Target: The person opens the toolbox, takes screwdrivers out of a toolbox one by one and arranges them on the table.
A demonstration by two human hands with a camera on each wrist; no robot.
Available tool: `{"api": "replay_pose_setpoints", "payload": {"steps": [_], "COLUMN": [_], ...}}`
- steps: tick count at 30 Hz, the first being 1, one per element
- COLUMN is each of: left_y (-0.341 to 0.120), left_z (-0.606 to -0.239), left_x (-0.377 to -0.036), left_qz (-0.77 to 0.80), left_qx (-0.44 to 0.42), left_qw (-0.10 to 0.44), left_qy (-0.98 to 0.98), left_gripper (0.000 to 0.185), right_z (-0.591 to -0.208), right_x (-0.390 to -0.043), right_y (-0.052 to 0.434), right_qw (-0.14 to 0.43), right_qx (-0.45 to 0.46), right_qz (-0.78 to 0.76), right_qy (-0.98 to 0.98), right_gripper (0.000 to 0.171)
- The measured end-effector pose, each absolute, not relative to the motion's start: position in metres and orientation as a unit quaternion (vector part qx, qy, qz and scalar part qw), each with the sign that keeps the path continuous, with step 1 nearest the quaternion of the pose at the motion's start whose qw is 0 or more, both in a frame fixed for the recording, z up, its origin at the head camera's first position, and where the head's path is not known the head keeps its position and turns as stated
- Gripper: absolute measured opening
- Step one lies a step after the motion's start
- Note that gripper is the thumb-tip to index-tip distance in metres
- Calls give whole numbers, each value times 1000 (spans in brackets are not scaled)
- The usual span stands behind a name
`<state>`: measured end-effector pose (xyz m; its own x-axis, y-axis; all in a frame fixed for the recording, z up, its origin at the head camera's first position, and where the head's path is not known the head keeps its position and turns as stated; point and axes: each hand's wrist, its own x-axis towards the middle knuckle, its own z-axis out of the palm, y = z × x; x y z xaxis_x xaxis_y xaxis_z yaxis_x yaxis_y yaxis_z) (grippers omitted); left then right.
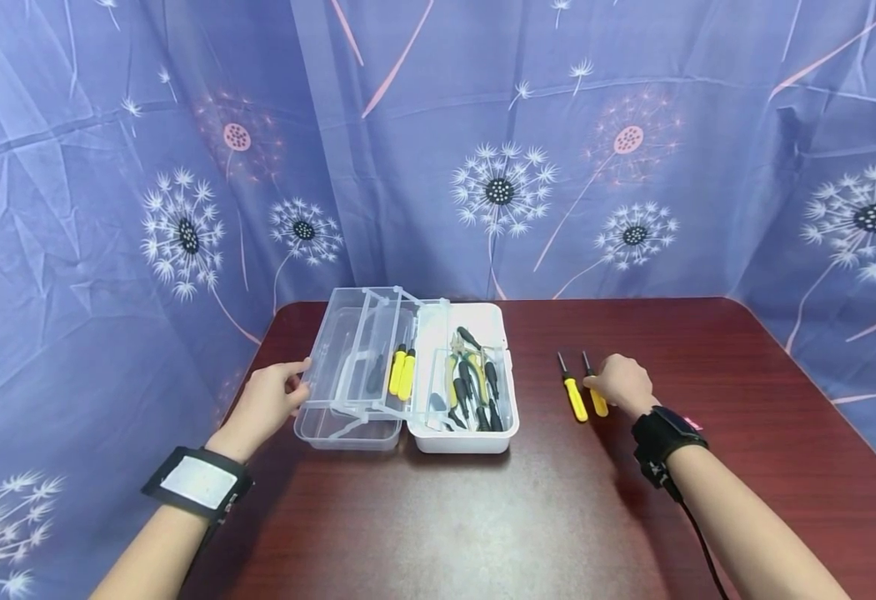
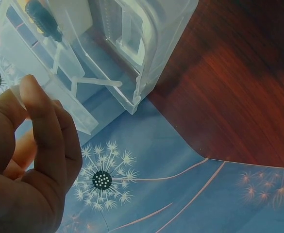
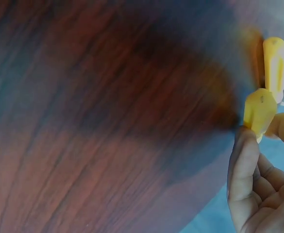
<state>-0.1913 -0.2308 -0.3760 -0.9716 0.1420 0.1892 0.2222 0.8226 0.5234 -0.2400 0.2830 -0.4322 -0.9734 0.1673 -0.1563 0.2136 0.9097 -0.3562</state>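
Observation:
My left hand pinches the outer edge of the clear plastic tray that folds out from a toolbox, thumb against fingers. On the right of the table, my right hand holds a screwdriver by its yellow handle, between thumb and fingers; its dark shaft points away from me. A second yellow screwdriver lies just left of it, roughly parallel. In the right wrist view, the gripped yellow handle sits at the fingertips, and the other handle shows behind it.
The toolbox's white base stands open, holding yellow-handled pliers and several dark-handled tools. Two yellow-handled tools lie in the clear tray section. A patterned blue curtain hangs behind and beside the dark red table.

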Motion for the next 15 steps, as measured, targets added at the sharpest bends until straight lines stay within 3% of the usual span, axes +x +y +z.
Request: {"api": "replay_pose_setpoints", "payload": {"steps": [15], "left_y": [-231], "left_z": [-376], "left_x": [-192], "left_qz": [-281], "left_qx": [-98], "left_qw": [73], "left_qy": [-952], "left_gripper": [44], "right_z": [-436], "right_x": [-238], "right_y": [283], "right_qw": [62], "right_qx": [97], "right_qz": [-186], "right_qy": [976], "right_gripper": [43]}}
